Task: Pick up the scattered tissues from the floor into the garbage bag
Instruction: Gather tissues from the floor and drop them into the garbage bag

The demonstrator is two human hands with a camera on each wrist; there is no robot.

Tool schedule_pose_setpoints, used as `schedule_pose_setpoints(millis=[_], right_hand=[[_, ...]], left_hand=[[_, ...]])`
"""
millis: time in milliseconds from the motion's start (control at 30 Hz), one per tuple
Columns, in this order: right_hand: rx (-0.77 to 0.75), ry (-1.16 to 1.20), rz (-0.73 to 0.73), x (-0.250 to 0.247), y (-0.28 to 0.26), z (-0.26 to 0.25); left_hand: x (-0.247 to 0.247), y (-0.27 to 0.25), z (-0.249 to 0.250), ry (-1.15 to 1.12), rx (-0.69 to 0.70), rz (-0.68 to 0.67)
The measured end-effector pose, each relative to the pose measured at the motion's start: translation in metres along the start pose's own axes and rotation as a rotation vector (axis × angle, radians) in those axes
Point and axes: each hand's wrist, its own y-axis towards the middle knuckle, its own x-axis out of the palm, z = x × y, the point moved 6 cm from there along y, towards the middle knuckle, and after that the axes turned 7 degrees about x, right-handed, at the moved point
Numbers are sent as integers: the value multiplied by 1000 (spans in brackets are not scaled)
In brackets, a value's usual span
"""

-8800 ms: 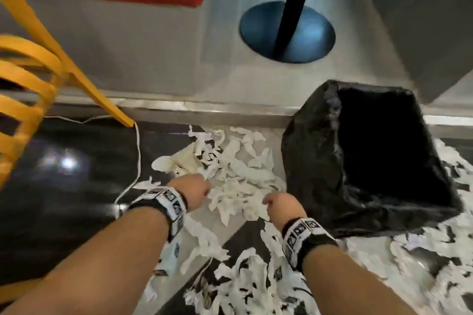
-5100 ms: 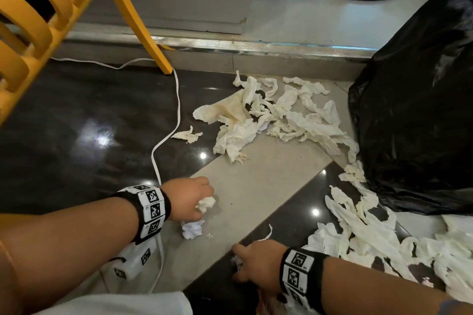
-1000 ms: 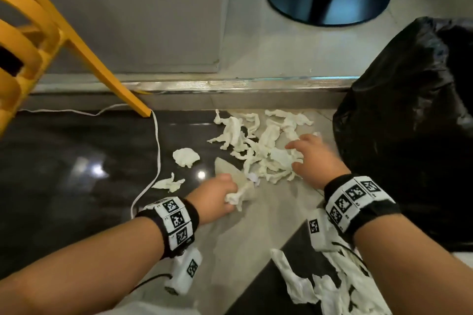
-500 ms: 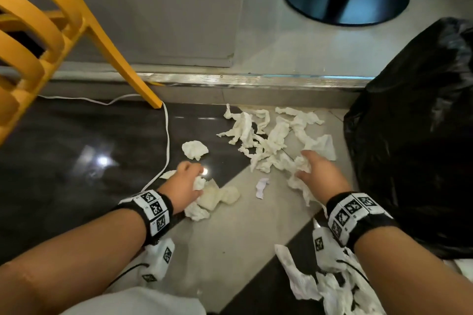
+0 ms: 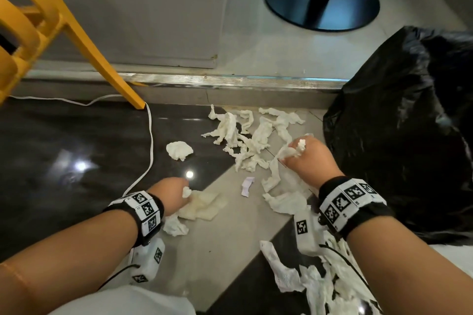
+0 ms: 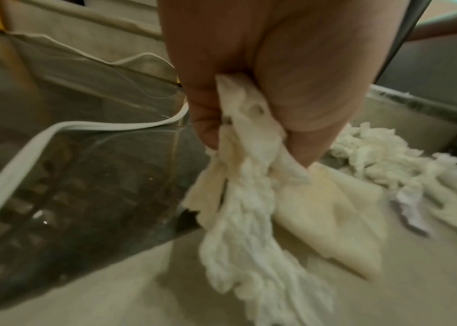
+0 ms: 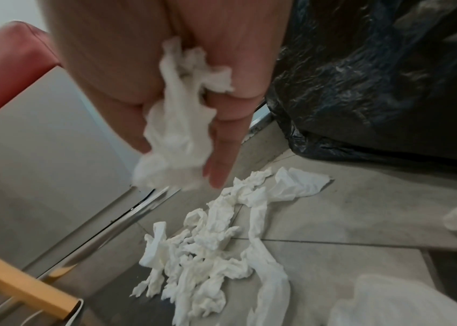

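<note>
Tissues (image 5: 245,140) clutched in both hands, others beyond

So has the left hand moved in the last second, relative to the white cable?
Yes. The left hand has pulled back from the tissue pile towards the person, nearer the white cable, gripping tissues.

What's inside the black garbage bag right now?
Cannot tell. The garbage bag shows only its crumpled outer plastic and a dark opening at the top right; any contents are hidden. Both hands, left and right, grip tissues outside it.
</note>
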Motion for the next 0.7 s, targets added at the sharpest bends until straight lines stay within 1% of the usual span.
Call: schedule_pose_setpoints(millis=[33, 133, 233, 300, 400, 500, 600, 667, 700], right_hand=[[-37, -16, -18, 4, 1, -4], [-76, 31, -103, 17, -7, -14], [-114, -72, -95, 27, -13, -22], [-76, -161, -71, 30, -12, -16], [-17, -296, -113, 41, -12, 6], [-17, -496, -224, 66, -21, 37], [23, -648, -355, 89, -31, 71], [27, -717, -397, 94, -33, 80], [40, -731, -415, 92, -32, 81]], left_hand=[[-1, -2, 6, -49, 7, 21], [-3, -6, 24, -213, 51, 73], [-4, -10, 36, -325, 100, 135], [-6, -13, 43, -367, 132, 174], [-8, -14, 45, -448, 141, 135], [-11, -11, 46, -335, 173, 70], [-20, -10, 57, -209, 255, 102], [-24, -11, 63, -187, 276, 120], [-24, -11, 64, -211, 274, 116]])
